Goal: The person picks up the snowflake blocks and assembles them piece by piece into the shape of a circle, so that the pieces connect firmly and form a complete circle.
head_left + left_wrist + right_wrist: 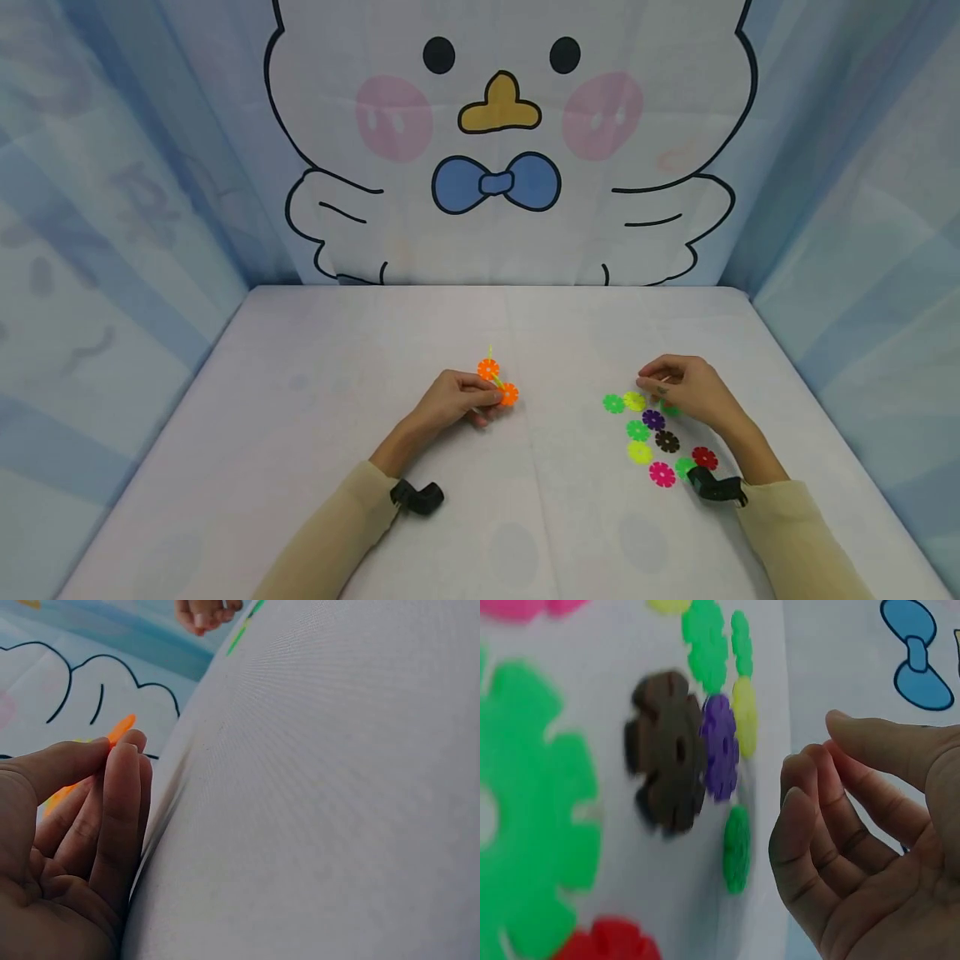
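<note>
Thumb and fingers of my left hand (pixel 459 398) pinch an orange notched plastic disc (pixel 510 394), seen partly behind the fingers in the left wrist view. A yellow-green piece, seen edge-on, joins it to a second orange disc (pixel 488 368), and another thin yellow-green piece (pixel 491 352) sticks up from the far end. At the right, my right hand (pixel 686 387) hovers over the loose discs, its fingers loosely bent and nothing held between thumb and fingertips. Nearest to it are a green disc (pixel 736 849), partly under the hand in the head view, a yellow disc (pixel 634 402) and a purple disc (pixel 653 420).
Several more notched discs lie on the white-covered table (pixel 315 358), among them a brown disc (pixel 667 442), a pink disc (pixel 662 475) and a red disc (pixel 705 457). The right wrist camera (pixel 716 486) overlaps a green disc. Printed curtains (pixel 112 250) stand around the table.
</note>
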Action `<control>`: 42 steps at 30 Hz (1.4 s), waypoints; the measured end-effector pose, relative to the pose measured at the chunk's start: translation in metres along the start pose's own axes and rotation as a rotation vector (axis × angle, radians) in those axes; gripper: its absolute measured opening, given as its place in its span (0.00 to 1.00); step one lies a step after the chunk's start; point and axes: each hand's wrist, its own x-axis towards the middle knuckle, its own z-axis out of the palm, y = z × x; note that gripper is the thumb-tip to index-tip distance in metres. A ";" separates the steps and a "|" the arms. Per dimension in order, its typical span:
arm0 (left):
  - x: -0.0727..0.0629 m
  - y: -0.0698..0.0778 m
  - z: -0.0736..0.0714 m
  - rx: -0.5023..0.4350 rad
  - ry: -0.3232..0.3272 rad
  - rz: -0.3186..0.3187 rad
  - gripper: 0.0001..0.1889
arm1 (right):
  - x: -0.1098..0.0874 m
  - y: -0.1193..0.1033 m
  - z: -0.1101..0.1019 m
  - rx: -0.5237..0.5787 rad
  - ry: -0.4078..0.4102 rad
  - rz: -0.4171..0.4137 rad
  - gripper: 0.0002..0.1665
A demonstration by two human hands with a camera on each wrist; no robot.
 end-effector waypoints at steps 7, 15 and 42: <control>0.000 -0.001 0.002 0.012 -0.002 0.007 0.12 | -0.014 0.030 -0.019 -0.119 -0.011 0.040 0.21; -0.001 0.001 0.001 0.016 0.004 0.000 0.11 | -0.017 0.043 -0.025 -0.148 -0.066 0.043 0.23; -0.002 0.001 0.000 0.003 0.010 -0.010 0.11 | 0.007 0.004 -0.003 0.183 -0.168 -0.007 0.20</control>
